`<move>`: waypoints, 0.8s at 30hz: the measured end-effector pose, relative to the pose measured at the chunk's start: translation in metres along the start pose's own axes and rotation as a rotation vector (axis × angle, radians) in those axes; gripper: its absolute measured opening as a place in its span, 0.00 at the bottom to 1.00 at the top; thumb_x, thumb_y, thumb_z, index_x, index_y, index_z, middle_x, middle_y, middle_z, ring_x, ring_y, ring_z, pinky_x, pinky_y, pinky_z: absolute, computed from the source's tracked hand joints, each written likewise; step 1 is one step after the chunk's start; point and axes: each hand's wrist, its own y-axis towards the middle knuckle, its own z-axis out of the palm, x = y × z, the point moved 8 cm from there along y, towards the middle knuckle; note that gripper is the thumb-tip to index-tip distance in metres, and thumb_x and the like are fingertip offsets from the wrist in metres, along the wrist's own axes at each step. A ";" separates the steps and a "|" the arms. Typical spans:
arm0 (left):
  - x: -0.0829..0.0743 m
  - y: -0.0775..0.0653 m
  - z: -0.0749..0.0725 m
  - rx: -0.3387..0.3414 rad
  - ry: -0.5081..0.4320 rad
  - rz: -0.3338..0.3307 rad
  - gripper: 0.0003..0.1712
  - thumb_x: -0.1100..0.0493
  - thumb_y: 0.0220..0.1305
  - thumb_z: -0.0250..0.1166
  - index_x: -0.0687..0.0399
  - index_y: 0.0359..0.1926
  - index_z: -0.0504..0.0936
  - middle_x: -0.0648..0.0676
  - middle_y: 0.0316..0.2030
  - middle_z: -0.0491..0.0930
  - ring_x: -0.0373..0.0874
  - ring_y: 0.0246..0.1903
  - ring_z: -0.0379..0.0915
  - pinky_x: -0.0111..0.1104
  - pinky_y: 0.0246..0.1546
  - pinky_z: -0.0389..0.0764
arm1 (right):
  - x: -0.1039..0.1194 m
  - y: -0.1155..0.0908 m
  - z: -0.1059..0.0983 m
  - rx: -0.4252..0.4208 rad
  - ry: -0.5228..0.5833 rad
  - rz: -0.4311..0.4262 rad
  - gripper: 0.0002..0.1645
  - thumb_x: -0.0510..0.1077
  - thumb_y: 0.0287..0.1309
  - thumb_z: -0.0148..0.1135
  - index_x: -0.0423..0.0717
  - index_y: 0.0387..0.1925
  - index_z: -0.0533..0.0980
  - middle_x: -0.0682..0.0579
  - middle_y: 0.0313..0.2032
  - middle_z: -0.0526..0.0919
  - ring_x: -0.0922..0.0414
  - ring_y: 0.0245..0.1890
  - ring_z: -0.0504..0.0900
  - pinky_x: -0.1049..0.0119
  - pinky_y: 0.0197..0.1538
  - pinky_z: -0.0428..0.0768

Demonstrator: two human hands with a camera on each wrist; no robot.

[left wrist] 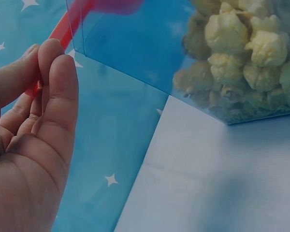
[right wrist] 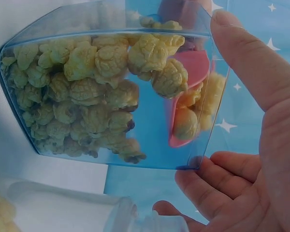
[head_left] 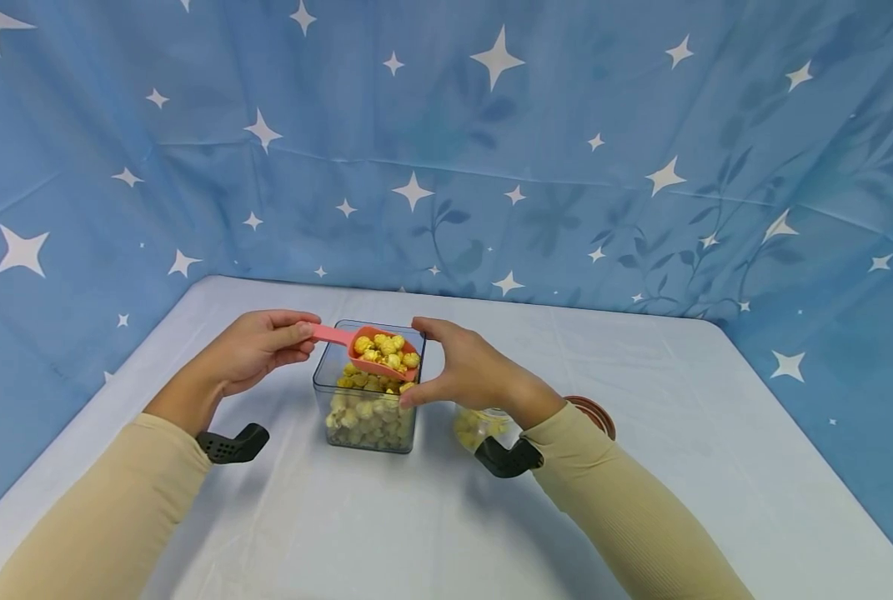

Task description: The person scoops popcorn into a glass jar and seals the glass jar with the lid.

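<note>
My left hand (head_left: 266,343) pinches the handle of a coral-pink scoop (head_left: 332,334) between thumb and fingers. The scoop, loaded with yellow popcorn (head_left: 389,350), is held level with the mouth of a clear square container (head_left: 329,365). Below it, more popcorn (right wrist: 87,92) fills the lower part of the container, seen through the wall in the right wrist view. My right hand (head_left: 464,364) grips the container's right side near the rim, thumb on the near side and fingers on the far side. In the left wrist view the scoop's bowl is mostly cut off.
A clear jar (right wrist: 63,203) with some popcorn lies or stands right of the container, partly behind my right wrist; its pose is hard to tell. Beyond that forearm shows a brown ringed round object (head_left: 594,412). The white table (head_left: 326,533) meets a blue star-patterned curtain (head_left: 446,150) at the back.
</note>
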 end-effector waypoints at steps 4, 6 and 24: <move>0.001 -0.001 -0.003 -0.006 -0.016 -0.007 0.31 0.60 0.78 0.54 0.78 0.70 0.58 0.48 0.36 0.81 0.36 0.37 0.79 0.27 0.46 0.82 | 0.000 0.000 0.000 -0.001 0.005 -0.008 0.65 0.61 0.45 0.81 0.44 0.77 0.55 0.49 0.73 0.62 0.51 0.71 0.62 0.50 0.70 0.65; 0.002 -0.001 -0.005 -0.010 -0.023 -0.008 0.32 0.59 0.77 0.55 0.78 0.70 0.58 0.48 0.36 0.81 0.36 0.37 0.79 0.28 0.46 0.82 | 0.000 0.000 0.000 -0.001 0.005 -0.010 0.65 0.60 0.45 0.81 0.44 0.77 0.55 0.49 0.73 0.61 0.51 0.71 0.62 0.50 0.70 0.65; -0.013 -0.007 -0.010 -0.021 -0.055 0.026 0.30 0.59 0.76 0.57 0.77 0.68 0.62 0.49 0.35 0.82 0.38 0.36 0.80 0.29 0.46 0.82 | -0.002 -0.010 -0.011 -0.034 0.020 -0.033 0.65 0.60 0.46 0.80 0.44 0.77 0.55 0.49 0.73 0.61 0.52 0.71 0.62 0.52 0.69 0.67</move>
